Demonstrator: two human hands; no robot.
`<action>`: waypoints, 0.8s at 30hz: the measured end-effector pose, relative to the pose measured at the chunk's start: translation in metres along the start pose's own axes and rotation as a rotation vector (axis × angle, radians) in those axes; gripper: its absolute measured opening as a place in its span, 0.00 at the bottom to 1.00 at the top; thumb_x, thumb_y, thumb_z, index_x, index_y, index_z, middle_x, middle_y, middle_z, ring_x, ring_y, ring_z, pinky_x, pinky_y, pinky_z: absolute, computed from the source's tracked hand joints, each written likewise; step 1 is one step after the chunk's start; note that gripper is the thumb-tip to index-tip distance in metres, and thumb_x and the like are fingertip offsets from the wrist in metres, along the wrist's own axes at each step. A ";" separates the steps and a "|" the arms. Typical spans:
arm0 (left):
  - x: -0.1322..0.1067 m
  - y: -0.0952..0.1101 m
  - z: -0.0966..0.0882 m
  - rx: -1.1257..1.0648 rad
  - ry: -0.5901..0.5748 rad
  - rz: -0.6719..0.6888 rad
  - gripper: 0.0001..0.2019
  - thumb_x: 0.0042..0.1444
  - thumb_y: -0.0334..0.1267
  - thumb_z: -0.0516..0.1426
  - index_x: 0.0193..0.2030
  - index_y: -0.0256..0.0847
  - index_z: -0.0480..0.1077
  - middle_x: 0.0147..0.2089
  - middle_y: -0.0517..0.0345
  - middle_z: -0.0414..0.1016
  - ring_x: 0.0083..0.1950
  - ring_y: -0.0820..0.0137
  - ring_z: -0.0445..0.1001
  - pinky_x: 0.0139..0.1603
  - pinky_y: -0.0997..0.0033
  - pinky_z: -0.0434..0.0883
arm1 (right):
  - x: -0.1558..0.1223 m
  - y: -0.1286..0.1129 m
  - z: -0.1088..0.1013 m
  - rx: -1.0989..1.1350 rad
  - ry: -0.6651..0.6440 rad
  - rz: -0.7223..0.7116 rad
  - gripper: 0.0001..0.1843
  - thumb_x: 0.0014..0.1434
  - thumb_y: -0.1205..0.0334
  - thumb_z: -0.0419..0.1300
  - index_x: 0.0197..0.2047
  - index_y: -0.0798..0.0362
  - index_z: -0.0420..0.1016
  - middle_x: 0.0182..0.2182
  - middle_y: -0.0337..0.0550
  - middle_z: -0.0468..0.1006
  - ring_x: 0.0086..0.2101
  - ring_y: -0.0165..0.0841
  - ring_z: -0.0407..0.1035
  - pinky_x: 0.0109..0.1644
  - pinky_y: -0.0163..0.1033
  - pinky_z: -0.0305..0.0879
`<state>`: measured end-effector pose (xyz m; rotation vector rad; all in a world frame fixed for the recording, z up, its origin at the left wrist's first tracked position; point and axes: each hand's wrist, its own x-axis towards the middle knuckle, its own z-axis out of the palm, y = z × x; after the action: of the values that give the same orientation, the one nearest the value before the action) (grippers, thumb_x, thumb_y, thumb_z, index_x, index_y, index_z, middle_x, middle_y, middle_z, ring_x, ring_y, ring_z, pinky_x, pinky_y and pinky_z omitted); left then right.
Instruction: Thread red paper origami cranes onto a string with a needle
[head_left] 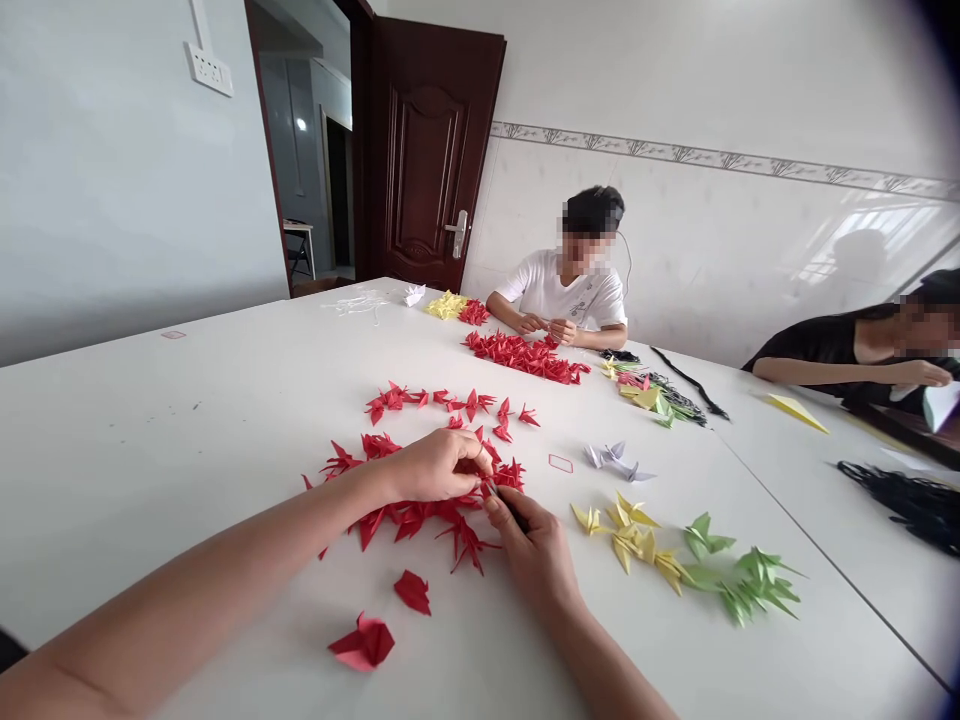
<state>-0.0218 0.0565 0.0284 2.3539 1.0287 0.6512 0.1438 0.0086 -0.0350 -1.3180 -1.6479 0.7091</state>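
Observation:
My left hand [439, 466] is closed in a pinch over a pile of red paper cranes [409, 518], its fingertips at a red paper crane [486, 490], partly hidden. My right hand [541, 555] meets it from the right, wrapped round a slim tool with a dark handle [516, 512]; a thin metallic tip shows by the thumb, but its kind is unclear. Nearer to me, two red folded pieces lie apart: a larger one [364, 642] and a smaller one [413, 592]. A loose row of red cranes [472, 403] lies beyond my hands.
To the right lie yellow cranes [637, 541], green cranes [761, 580] and white cranes [616, 461]. Across the white table [247, 400], a person [574, 285] handles something small behind a red heap [525, 355]. Another person [847, 350] sits right, near black cords [900, 500].

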 end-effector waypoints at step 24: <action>0.000 -0.002 0.001 -0.011 -0.006 0.055 0.10 0.46 0.26 0.53 0.34 0.37 0.72 0.34 0.57 0.69 0.35 0.73 0.69 0.35 0.75 0.68 | -0.001 0.000 -0.001 -0.043 0.031 0.033 0.22 0.55 0.49 0.54 0.41 0.57 0.77 0.26 0.40 0.76 0.28 0.32 0.65 0.31 0.32 0.61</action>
<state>-0.0223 0.0575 0.0263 2.3804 0.9588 0.6675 0.1448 0.0078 -0.0352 -1.3831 -1.6287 0.6728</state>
